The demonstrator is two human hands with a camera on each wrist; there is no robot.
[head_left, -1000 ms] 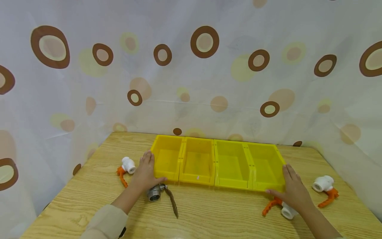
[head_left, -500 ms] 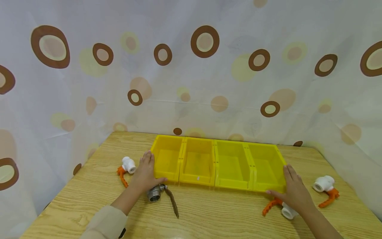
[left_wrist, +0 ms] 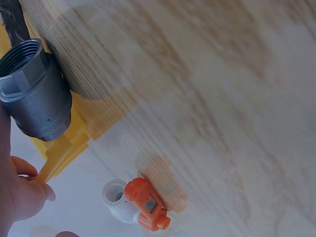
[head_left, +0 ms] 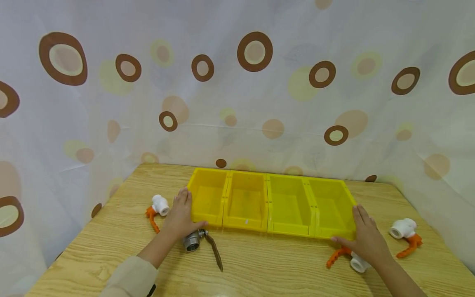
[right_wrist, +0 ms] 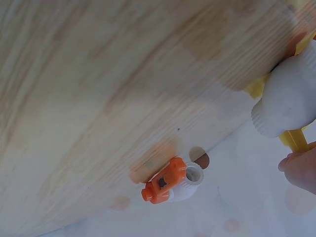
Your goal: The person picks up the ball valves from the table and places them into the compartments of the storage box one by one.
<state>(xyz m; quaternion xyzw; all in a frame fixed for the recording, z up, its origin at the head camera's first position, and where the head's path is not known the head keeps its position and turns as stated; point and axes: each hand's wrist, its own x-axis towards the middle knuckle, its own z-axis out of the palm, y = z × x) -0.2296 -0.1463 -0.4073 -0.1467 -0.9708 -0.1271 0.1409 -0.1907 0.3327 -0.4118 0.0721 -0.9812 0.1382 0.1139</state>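
A row of several joined yellow storage bins [head_left: 246, 202] spans the back middle of the wooden table. My left hand [head_left: 181, 216] holds its left end, fingers along the side and thumb across the front corner. At the opposite end my right hand [head_left: 365, 237] holds the bins in the same way. Just below my left hand lies a metal ball valve [head_left: 192, 241] with a dark lever; its threaded mouth shows large in the left wrist view. A white plastic valve [head_left: 359, 262] with an orange handle lies under my right hand, partly hidden by it.
Another white valve with an orange handle [head_left: 160, 205] lies left of my left hand. A third, similar valve [head_left: 403, 229] sits near the table's right side. A spotted curtain [head_left: 272, 99] hangs behind and beside the table [head_left: 267, 272].
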